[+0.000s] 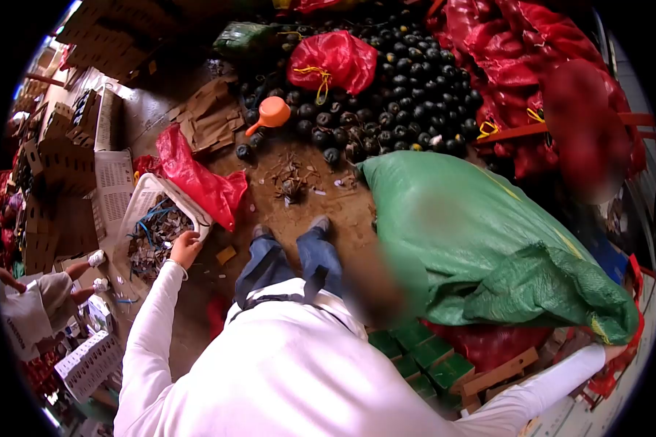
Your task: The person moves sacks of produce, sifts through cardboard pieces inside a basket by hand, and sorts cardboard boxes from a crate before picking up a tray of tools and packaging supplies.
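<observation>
My left hand (186, 249) is at the near rim of a white plastic crate (147, 191), its fingers curled over the edge. Inside the crate lie dry brown scraps (160, 237) and a blue strap (144, 227). A red mesh bag (197, 175) lies draped across the crate's far side. To my right lies a big, full green woven sack (466, 218). My right hand (617, 351) reaches to the sack's gathered far-right end and touches it. The fingers of that hand are hidden, so its grip does not show.
Dark round squashes (415, 87) are heaped ahead, with an orange dipper (273, 112) and a tied red bag (333, 62) on them. Red mesh sacks (503, 51) are stacked at right. Green boxes (431, 352) stand below the green sack. Another person (44, 306) is at far left.
</observation>
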`<state>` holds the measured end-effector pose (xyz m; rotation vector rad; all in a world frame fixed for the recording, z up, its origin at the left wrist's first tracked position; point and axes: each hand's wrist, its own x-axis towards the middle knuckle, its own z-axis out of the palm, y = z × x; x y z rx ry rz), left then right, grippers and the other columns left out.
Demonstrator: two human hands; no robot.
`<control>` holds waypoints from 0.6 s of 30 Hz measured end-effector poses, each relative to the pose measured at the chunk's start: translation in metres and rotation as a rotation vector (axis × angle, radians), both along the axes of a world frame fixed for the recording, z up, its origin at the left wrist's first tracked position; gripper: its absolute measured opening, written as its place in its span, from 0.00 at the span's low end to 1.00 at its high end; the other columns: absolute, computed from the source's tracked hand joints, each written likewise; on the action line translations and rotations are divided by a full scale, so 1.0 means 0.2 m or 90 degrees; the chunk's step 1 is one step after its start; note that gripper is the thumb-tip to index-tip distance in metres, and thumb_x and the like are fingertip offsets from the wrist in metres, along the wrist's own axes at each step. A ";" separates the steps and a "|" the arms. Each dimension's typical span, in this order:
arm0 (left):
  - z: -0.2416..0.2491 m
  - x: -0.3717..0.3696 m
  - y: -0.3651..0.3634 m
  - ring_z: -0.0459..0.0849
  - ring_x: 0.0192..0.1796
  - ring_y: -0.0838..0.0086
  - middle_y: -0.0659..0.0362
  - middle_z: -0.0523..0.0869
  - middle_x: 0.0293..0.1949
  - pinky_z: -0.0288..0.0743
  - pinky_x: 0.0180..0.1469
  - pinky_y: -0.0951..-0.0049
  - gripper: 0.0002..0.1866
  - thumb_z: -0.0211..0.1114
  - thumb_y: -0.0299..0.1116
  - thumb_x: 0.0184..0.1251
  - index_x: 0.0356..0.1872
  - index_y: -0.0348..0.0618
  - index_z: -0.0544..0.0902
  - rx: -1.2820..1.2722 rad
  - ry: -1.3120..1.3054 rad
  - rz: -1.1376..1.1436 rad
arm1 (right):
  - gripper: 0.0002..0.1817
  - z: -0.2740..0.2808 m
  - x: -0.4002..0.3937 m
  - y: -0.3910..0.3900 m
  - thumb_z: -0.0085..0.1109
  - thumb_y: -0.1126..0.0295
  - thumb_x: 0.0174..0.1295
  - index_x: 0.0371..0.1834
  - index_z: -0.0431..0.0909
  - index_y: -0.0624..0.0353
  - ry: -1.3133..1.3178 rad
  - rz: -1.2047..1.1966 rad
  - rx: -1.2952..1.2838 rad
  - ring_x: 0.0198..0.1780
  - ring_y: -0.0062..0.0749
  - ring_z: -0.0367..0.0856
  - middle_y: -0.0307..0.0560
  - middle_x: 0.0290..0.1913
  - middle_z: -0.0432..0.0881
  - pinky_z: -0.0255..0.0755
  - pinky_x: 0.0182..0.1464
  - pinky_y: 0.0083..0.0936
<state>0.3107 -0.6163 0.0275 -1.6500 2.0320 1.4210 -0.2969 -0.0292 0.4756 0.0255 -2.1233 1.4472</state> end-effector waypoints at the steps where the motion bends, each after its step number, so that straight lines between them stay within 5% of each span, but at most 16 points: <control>1: -0.06 0.04 0.01 0.80 0.35 0.71 0.54 0.82 0.33 0.74 0.40 0.74 0.17 0.60 0.29 0.52 0.45 0.37 0.76 0.017 -0.031 0.009 | 0.23 0.05 0.01 0.04 0.41 0.54 0.62 0.48 0.73 0.62 0.010 -0.021 0.006 0.44 0.36 0.75 0.49 0.47 0.76 0.69 0.48 0.29; 8: -0.12 -0.24 0.09 0.77 0.30 0.76 0.58 0.81 0.32 0.72 0.27 0.77 0.17 0.60 0.30 0.56 0.48 0.39 0.74 0.161 -0.052 -0.040 | 0.24 -0.08 -0.03 0.31 0.41 0.53 0.62 0.48 0.73 0.62 -0.105 -0.095 -0.043 0.44 0.36 0.75 0.48 0.47 0.76 0.69 0.48 0.29; 15: 0.04 -0.61 0.07 0.75 0.32 0.80 0.63 0.78 0.33 0.69 0.30 0.81 0.15 0.56 0.28 0.59 0.49 0.41 0.74 0.189 0.084 -0.022 | 0.26 -1.26 -0.18 0.54 0.41 0.50 0.60 0.47 0.74 0.61 -0.489 -0.029 -0.261 0.44 0.36 0.75 0.46 0.47 0.76 0.70 0.46 0.28; 18: 0.18 -0.67 0.11 0.73 0.31 0.81 0.63 0.78 0.32 0.67 0.28 0.81 0.15 0.56 0.27 0.59 0.49 0.41 0.73 0.187 0.059 0.026 | 0.22 -1.49 -0.19 0.63 0.40 0.57 0.62 0.45 0.74 0.65 -0.493 -0.068 -0.259 0.42 0.37 0.76 0.47 0.44 0.77 0.69 0.46 0.28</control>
